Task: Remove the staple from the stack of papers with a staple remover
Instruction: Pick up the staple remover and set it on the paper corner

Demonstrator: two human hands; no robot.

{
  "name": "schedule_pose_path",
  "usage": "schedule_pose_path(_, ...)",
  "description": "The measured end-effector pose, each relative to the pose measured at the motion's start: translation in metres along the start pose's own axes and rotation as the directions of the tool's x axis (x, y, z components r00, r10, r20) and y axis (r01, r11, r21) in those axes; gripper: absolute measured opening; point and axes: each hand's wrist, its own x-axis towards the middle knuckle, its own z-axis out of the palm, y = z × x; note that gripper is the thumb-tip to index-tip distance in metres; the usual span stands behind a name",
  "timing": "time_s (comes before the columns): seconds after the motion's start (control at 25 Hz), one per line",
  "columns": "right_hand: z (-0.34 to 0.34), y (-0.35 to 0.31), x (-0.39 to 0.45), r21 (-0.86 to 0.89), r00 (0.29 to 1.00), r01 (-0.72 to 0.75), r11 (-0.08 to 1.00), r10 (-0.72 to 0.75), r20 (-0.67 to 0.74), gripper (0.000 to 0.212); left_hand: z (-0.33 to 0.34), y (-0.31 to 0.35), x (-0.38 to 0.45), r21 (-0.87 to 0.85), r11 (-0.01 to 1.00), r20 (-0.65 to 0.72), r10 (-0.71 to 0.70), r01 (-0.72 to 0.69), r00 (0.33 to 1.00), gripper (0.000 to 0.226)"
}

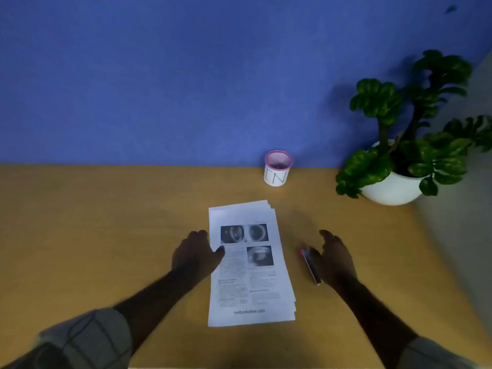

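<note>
Resting left hand [195,251] on papers [250,265], right hand [336,258] beside remover [310,266]

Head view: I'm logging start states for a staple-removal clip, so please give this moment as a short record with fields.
surface: tan wooden table against a blue wall
papers: white printed stack of papers, flat, sheets slightly fanned
left hand: open, thumb on the stack's left edge
right hand: open, beside the tool, not gripping
tool: slim silver staple remover with a red tip, lying right of the stack
staple: not discernible
background: white cup with a pink rim; green plant in a white bowl pot
</note>
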Motion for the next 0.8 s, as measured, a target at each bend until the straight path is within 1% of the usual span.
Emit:
schedule_pose_path(0.08, 0.009, 0.003, -0.004, 0.028, 0.999, -0.042, 0.999, 0.042, 0.019, 0.056, 0.013, 0.003, -0.008, -0.033, 0.997, 0.065, -0.069, 0.071, 0.996, 0.062)
schedule_pose_path(0.2, 0.03, 0.014, -0.014, 0.057, 0.998, -0.034, 0.998, 0.03, 0.061, 0.046, 0.039, 0.008, -0.026, -0.097, 0.986, 0.114, -0.126, 0.137, 0.985, 0.066)
schedule_pose_path(0.24, 0.035, 0.018, -0.017, 0.063, 0.997, -0.029, 0.998, 0.024, 0.074, 0.047, 0.045, 0.013, -0.03, -0.101, 0.982, 0.116, -0.148, 0.16, 0.982, 0.071)
schedule_pose_path(0.32, 0.038, 0.025, -0.014, 0.066, 0.996, -0.027, 0.997, 0.021, 0.088, 0.052, 0.054, 0.023, -0.034, -0.046, 0.974, 0.094, -0.215, 0.22, 0.972, 0.083)
schedule_pose_path(0.44, 0.039, 0.032, -0.013, 0.092, 0.991, -0.019, 0.996, 0.006, 0.13, 0.061, 0.066, 0.04, -0.04, 0.013, 0.951, 0.071, -0.31, 0.31, 0.948, 0.092)
schedule_pose_path(0.52, 0.036, 0.033, -0.01, 0.161, 0.983, -0.012, 0.987, -0.017, 0.181, 0.072, 0.07, 0.045, -0.036, -0.024, 0.945, 0.073, -0.324, 0.327, 0.943, 0.093)
schedule_pose_path(0.56, 0.033, 0.033, -0.007, 0.223, 0.978, -0.04, 0.974, -0.008, 0.206, 0.077, 0.071, 0.046, -0.034, -0.057, 0.942, 0.081, -0.327, 0.332, 0.942, 0.094)
schedule_pose_path(0.6, 0.028, 0.032, -0.003, 0.312, 0.971, -0.113, 0.943, 0.037, 0.237, 0.08, 0.071, 0.048, -0.032, -0.077, 0.937, 0.089, -0.334, 0.341, 0.938, 0.095)
schedule_pose_path(0.64, 0.024, 0.029, 0.001, 0.414, 0.954, -0.223, 0.883, 0.111, 0.277, 0.082, 0.069, 0.049, -0.031, -0.076, 0.929, 0.098, -0.355, 0.362, 0.93, 0.096)
schedule_pose_path(0.68, 0.02, 0.028, 0.001, 0.495, 0.927, -0.332, 0.803, 0.181, 0.329, 0.082, 0.068, 0.051, -0.031, -0.063, 0.918, 0.102, -0.385, 0.392, 0.917, 0.097)
schedule_pose_path(0.72, 0.018, 0.027, 0.002, 0.559, 0.899, -0.41, 0.721, 0.218, 0.379, 0.081, 0.066, 0.052, -0.03, -0.053, 0.905, 0.104, -0.416, 0.423, 0.903, 0.098)
schedule_pose_path(0.8, 0.016, 0.028, 0.001, 0.666, 0.86, -0.496, 0.557, 0.207, 0.467, 0.08, 0.065, 0.053, -0.029, -0.071, 0.881, 0.115, -0.458, 0.467, 0.881, 0.099)
